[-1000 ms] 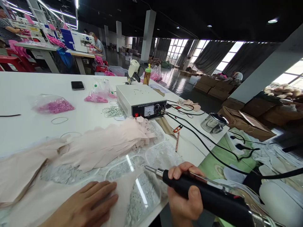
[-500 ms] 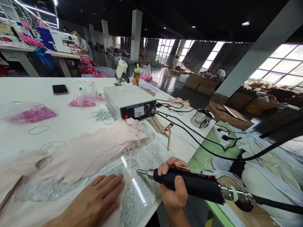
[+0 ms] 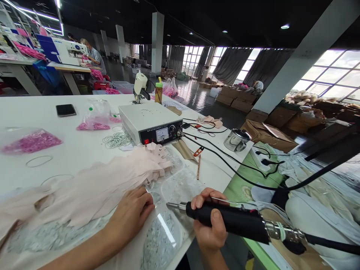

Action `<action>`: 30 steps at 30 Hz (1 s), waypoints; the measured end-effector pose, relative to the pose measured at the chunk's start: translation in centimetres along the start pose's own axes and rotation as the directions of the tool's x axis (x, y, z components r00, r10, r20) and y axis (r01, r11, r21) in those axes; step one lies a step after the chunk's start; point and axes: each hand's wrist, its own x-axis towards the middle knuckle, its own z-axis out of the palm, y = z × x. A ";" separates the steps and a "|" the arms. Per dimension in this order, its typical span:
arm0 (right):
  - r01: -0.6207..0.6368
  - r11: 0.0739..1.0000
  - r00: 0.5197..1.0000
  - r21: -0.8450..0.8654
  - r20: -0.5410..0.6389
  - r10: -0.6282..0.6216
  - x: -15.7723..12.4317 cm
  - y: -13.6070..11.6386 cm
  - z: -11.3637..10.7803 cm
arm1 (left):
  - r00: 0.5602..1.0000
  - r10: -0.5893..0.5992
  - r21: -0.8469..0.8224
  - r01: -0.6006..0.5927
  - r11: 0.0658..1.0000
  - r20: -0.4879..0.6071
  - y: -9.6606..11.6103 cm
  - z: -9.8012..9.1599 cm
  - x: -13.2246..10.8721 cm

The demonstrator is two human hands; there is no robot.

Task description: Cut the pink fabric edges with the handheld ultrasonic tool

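My right hand (image 3: pixel 210 221) grips a black handheld ultrasonic welding tool (image 3: pixel 230 222), its thumb and fingers wrapped round the barrel. The metal tip points left, just above a clear template sheet (image 3: pixel 165 240) with rounded outlines. Left of the tip, my left hand (image 3: pixel 135 210) rests with bent, closed fingers by the lower edge of a pile of pale pink fabric pieces (image 3: pixel 112 176). Its fingertips are turned under, so what they hold, if anything, is hidden. Thin pale cloth (image 3: pixel 123 255) lies beneath the left forearm.
A control box (image 3: pixel 152 122) stands behind the fabric, with black cables (image 3: pixel 225 165) running right. Nearby are an orange-handled cutter (image 3: pixel 198 151), a pencil (image 3: pixel 198 167), a glass jug (image 3: pixel 237 140) and white elastic loops (image 3: pixel 116 140). White pieces (image 3: pixel 315 210) cover a green surface on the right.
My left hand has gone from lying flat to curled fingers, moving up toward the pink pile. My right hand keeps its grip on the welding tool, shifted slightly right. The view has shifted slightly.
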 end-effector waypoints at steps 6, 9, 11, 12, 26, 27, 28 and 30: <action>0.030 0.999 0.999 -0.040 0.031 -0.029 0.1 0.1 -0.1 | 0.984 0.171 -0.100 -0.165 0.981 0.054 0.3 -0.4 0.1; 0.037 0.999 0.999 -0.035 0.027 -0.036 0.3 0.0 -0.2 | 0.967 0.250 -0.092 -0.246 0.965 0.038 0.1 -0.6 -0.4; 0.054 0.998 0.998 -0.038 0.031 -0.053 0.4 -0.3 -0.4 | 0.949 0.313 -0.090 -0.309 0.947 0.030 -0.3 -0.9 -0.9; 0.061 0.997 0.998 -0.043 0.032 -0.060 0.5 -0.5 -0.5 | 0.936 0.350 -0.085 -0.346 0.934 0.034 -0.6 -1.1 -1.1; 0.073 0.995 0.997 -0.060 0.021 -0.072 0.7 -0.2 0.3 | 0.833 0.546 0.242 -0.550 0.800 0.087 -2.1 -0.9 -3.2; 0.078 0.995 0.997 -0.062 0.020 -0.077 0.7 -0.2 0.3 | 0.836 0.540 0.237 -0.547 0.803 0.099 -2.0 -1.0 -3.3; 0.080 0.995 0.997 -0.063 0.019 -0.079 0.8 -0.2 0.3 | 0.835 0.539 0.230 -0.549 0.803 0.113 -1.9 -1.2 -3.2; 0.080 0.994 0.997 -0.068 0.019 -0.079 0.9 -0.2 0.2 | 0.826 0.547 0.217 -0.564 0.797 0.134 -1.7 -1.5 -3.1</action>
